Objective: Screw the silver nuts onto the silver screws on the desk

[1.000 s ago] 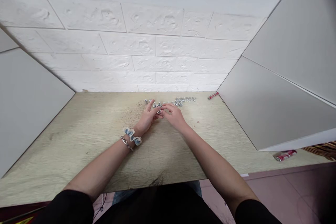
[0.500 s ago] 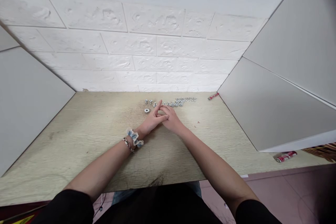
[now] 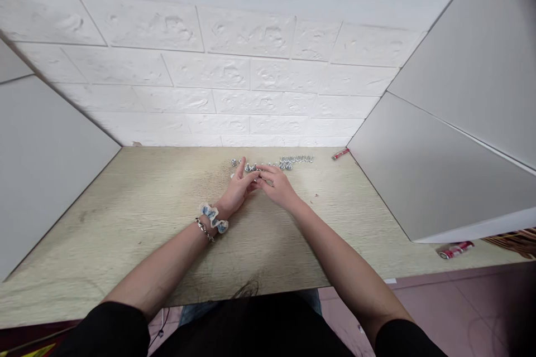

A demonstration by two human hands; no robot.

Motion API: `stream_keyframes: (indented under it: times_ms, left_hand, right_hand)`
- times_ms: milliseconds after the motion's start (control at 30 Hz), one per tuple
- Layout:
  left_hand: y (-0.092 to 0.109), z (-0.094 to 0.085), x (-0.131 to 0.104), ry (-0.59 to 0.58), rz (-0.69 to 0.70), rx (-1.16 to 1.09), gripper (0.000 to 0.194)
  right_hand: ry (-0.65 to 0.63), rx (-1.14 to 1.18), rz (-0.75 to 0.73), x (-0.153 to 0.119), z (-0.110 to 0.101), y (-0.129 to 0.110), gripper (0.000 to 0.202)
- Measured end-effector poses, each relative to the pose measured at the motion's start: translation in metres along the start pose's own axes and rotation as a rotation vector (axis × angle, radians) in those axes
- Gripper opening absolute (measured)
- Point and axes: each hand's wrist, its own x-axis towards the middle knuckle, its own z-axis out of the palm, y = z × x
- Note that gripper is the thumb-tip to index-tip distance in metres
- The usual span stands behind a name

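Note:
Near the back of the table, my left hand (image 3: 237, 189) meets my right hand (image 3: 280, 187) at the fingertips. Both hands are pinched round something small and dark that I cannot make out. A scrunchie (image 3: 214, 218) and a chain bracelet (image 3: 204, 230) circle my left wrist. Just behind the fingers runs a row of small metal parts (image 3: 288, 166), partly hidden by the hands. Several thin screws (image 3: 307, 159) lie behind its right end. One metal part (image 3: 233, 162) stands at the row's left, and a round piece (image 3: 232, 176) is mostly covered by my left hand.
A white brick-pattern wall (image 3: 226, 72) closes off the back of the table (image 3: 138, 195). Grey panels stand at the left (image 3: 50, 167) and right (image 3: 452, 162). One red battery (image 3: 340, 154) lies at the back right, another (image 3: 456, 250) near the right front edge.
My left hand has shifted slightly left and turned, now covering more of the round piece. My right hand has moved a little to the right, and its fingers reach across to the left fingertips.

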Motion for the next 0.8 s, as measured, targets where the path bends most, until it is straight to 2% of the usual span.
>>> stream_keyframes:
  times_ms: [233,400,500,600,700,800]
  left_hand:
    - [-0.002,-0.001,0.001,-0.055,0.012,-0.032,0.079]
    - [-0.003,0.001,0.000,-0.045,0.003,-0.004,0.079]
    - [-0.002,0.002,-0.001,-0.053,-0.005,-0.011,0.074]
    - [0.000,0.002,-0.002,-0.076,-0.035,0.039,0.057]
    - [0.001,0.001,-0.002,-0.092,-0.029,0.124,0.042]
    - [0.001,0.000,-0.003,-0.101,-0.022,0.184,0.029]
  right_hand:
    - [0.059,-0.106,-0.055,-0.001,-0.003,-0.003,0.020]
    - [0.103,-0.108,-0.029,-0.001,-0.003,-0.004,0.018]
    - [0.130,-0.061,0.018,0.002,-0.010,-0.001,0.021]
    - [0.184,-0.063,0.138,0.007,-0.027,0.015,0.030]
    - [0.288,-0.170,0.277,0.011,-0.048,0.044,0.031]
    - [0.218,-0.267,0.422,0.010,-0.060,0.071,0.031]
